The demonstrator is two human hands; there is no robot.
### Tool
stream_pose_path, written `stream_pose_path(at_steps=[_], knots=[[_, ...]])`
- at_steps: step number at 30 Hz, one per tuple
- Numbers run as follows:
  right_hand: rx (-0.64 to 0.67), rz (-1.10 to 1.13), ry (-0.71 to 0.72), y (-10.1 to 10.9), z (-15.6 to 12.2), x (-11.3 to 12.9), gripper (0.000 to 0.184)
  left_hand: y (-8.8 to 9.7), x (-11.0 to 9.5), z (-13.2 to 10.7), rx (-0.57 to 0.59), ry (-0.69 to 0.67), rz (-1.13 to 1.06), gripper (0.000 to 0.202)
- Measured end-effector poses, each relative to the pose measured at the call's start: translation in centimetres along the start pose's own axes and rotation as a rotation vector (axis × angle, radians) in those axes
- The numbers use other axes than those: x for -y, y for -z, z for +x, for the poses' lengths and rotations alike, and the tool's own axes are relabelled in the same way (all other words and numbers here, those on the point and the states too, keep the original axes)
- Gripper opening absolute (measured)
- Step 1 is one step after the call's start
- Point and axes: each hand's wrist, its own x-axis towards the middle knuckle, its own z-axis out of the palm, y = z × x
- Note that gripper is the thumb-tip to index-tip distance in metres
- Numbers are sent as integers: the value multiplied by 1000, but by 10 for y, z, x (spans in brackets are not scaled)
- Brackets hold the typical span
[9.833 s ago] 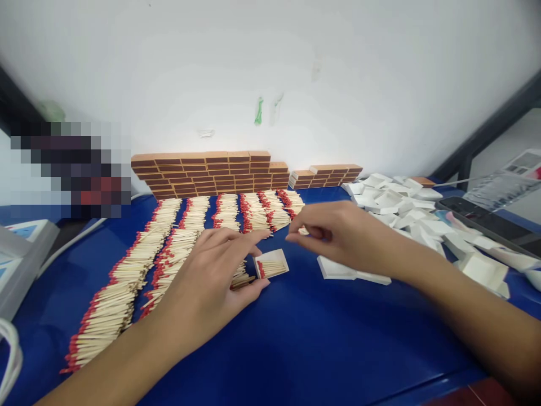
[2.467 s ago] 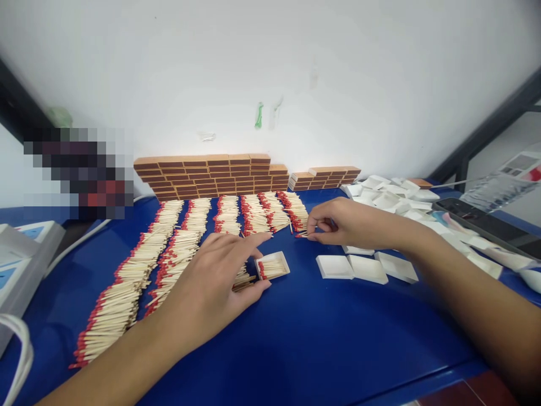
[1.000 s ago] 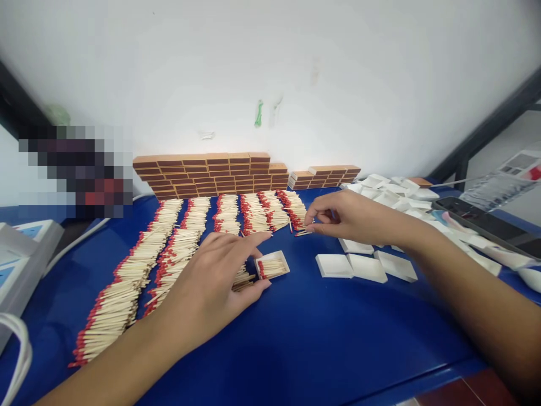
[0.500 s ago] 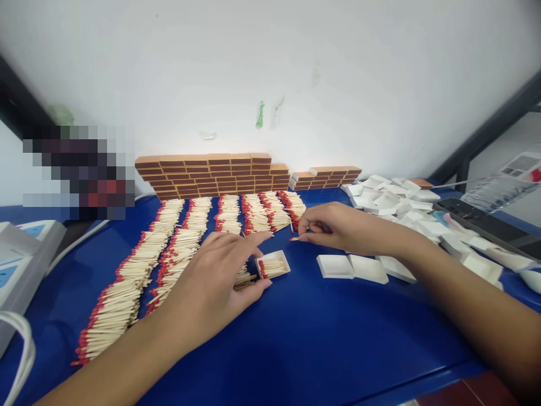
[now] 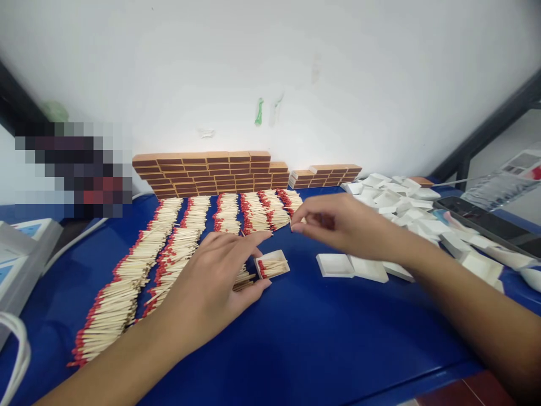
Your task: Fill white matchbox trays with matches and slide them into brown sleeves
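My left hand (image 5: pixel 213 285) lies on the blue table (image 5: pixel 304 338) over a small heap of matches, its fingers spread and its thumb and forefinger touching a small white tray (image 5: pixel 271 264) part filled with red-tipped matches. My right hand (image 5: pixel 338 225) hovers just right of the match rows (image 5: pixel 177 248), fingers pinched together. It is blurred, and what it pinches I cannot make out. Empty white trays (image 5: pixel 350 266) lie just below that hand.
Brown matchbox sleeves (image 5: pixel 211 173) are stacked like a wall at the back. A heap of white trays (image 5: pixel 406 203) fills the right side, beside a dark phone (image 5: pixel 477 217). A grey device (image 5: pixel 21 259) and a white cable (image 5: pixel 12 349) sit at the left.
My right hand has lifted from the table by the last match row and moved slightly left, toward the part-filled tray. My left hand has stayed in place.
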Motion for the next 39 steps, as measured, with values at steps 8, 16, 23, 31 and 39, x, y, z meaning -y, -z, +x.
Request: stream_pose_path(at_steps=[8, 16, 23, 31, 39], knots=[[206, -116, -190, 19, 3, -52, 29, 1, 1, -1, -18, 9, -4, 60], [277, -83, -210, 13, 4, -49, 23, 2, 0, -3, -18, 6, 6, 60], [278, -57, -175, 13, 5, -49, 25, 1, 1, -2, -13, 15, -2, 61], [291, -77, -180, 13, 4, -50, 22, 1, 1, -2, -16, 2, -10, 62], [303, -75, -206, 14, 3, -50, 20, 2, 0, -2, -26, 1, 3, 63]])
